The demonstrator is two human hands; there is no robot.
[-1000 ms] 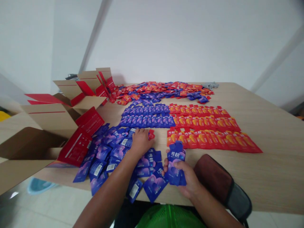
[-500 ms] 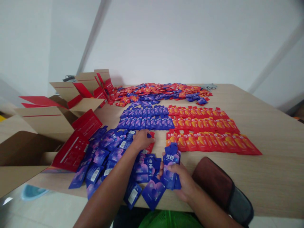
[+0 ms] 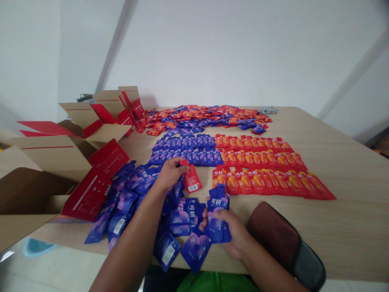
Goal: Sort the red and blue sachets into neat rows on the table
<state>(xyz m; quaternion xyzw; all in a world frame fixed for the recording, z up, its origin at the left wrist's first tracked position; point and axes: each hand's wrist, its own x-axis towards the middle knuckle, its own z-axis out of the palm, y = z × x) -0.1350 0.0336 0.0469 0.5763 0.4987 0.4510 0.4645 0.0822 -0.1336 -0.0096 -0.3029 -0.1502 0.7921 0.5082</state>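
My left hand [image 3: 170, 173] is closed, its fingertips pinching the spout end of a red sachet [image 3: 192, 180] whose barcode side faces up. My right hand [image 3: 232, 227] grips a small stack of purple sachets [image 3: 217, 211], thumb across the front. Under and left of my left forearm spreads a loose heap of purple sachets [image 3: 126, 200], some showing barcodes. Between my hands lie more purple sachets [image 3: 184, 217], and one [image 3: 196, 247] sits near the table's front edge. Overlapping rows of purple sachets [image 3: 185, 156] and red-orange sachets [image 3: 264, 180] lie just beyond.
Open cardboard boxes [image 3: 51, 152] with red outsides line the left side. A long mixed pile of red and purple sachets [image 3: 206, 115] covers the back of the wooden table [image 3: 340, 227]. A brown and grey padded item [image 3: 276, 235] lies beside my right forearm. A blue basin [image 3: 38, 246] stands on the floor.
My left hand has moved slightly left and back from over the purple heap, now with the red sachet in its fingers and more of it showing. My right hand has hardly moved.
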